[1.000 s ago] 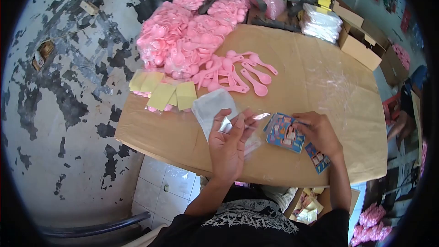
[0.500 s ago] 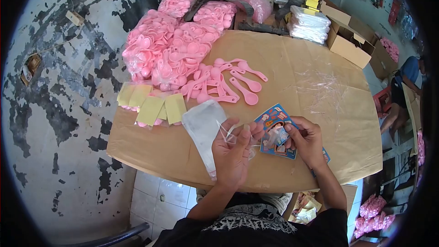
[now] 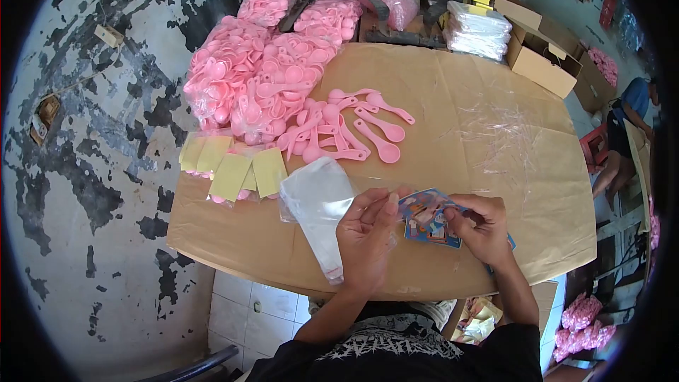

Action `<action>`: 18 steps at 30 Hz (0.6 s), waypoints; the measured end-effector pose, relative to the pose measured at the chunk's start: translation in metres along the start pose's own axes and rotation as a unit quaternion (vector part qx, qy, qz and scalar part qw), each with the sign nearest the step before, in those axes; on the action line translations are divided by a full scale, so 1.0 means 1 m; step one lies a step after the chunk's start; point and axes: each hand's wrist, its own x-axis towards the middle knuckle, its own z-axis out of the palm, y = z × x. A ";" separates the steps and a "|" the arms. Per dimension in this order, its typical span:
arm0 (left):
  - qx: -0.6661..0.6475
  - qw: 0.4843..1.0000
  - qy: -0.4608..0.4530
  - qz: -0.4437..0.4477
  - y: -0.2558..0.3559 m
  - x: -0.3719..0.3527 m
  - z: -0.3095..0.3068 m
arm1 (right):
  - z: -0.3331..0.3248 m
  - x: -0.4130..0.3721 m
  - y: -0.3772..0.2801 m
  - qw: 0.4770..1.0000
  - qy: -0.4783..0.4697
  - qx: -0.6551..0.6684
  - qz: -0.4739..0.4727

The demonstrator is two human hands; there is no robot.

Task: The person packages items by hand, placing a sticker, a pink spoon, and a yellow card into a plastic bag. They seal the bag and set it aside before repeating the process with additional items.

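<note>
My left hand (image 3: 368, 240) is closed, its thumb and fingers pinching a clear plastic bag (image 3: 402, 213) whose edges are hard to see. My right hand (image 3: 482, 230) grips a blue printed card (image 3: 433, 205) between thumb and fingers, close to the bag. Beneath it, more blue cards (image 3: 442, 238) lie on the brown-covered table (image 3: 537, 219). A stack of clear bags (image 3: 318, 201) rests just left of my left hand. Loose pink spoons (image 3: 387, 150) lie beyond my hands. Filled packs with yellow cards (image 3: 230, 175) are at the left.
Large bags of pink spoons (image 3: 272, 78) stand at the back left. Stacked plastic packs (image 3: 477, 32) and an open cardboard box (image 3: 544, 64) sit at the back right. Thin plastic strips (image 3: 502, 134) lie on the right. Another person (image 3: 633, 113) is at the far right.
The card in my right hand has moved up and left, nearer my left hand. My left fingers have closed into a pinch on the bag.
</note>
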 end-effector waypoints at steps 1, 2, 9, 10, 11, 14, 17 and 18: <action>0.016 1.000 -0.001 0.001 0.000 -0.001 0.002 | -0.002 0.001 -0.003 0.999 -0.024 -0.016 0.013; 0.032 0.999 -0.003 0.003 0.001 -0.002 0.004 | -0.005 0.002 -0.007 0.998 -0.049 -0.031 0.025; 0.107 0.992 -0.066 -0.010 -0.004 -0.006 0.006 | -0.001 -0.002 -0.012 0.971 -0.018 0.174 0.161; 0.079 0.996 -0.050 0.000 -0.005 -0.006 0.007 | 0.001 -0.002 -0.011 0.971 -0.036 0.166 0.166; 0.048 0.998 -0.033 0.010 -0.006 -0.006 0.008 | 0.003 -0.002 -0.010 0.971 -0.054 0.158 0.171; 0.031 0.998 -0.019 0.044 -0.013 -0.011 0.013 | 0.008 -0.004 -0.012 0.976 -0.056 0.141 0.158; 0.082 0.994 -0.027 0.074 -0.022 -0.018 0.017 | 0.015 -0.007 -0.013 0.983 -0.039 0.144 0.111; 0.102 0.991 -0.032 0.082 -0.025 -0.020 0.018 | 0.015 -0.007 -0.013 0.985 -0.032 0.145 0.092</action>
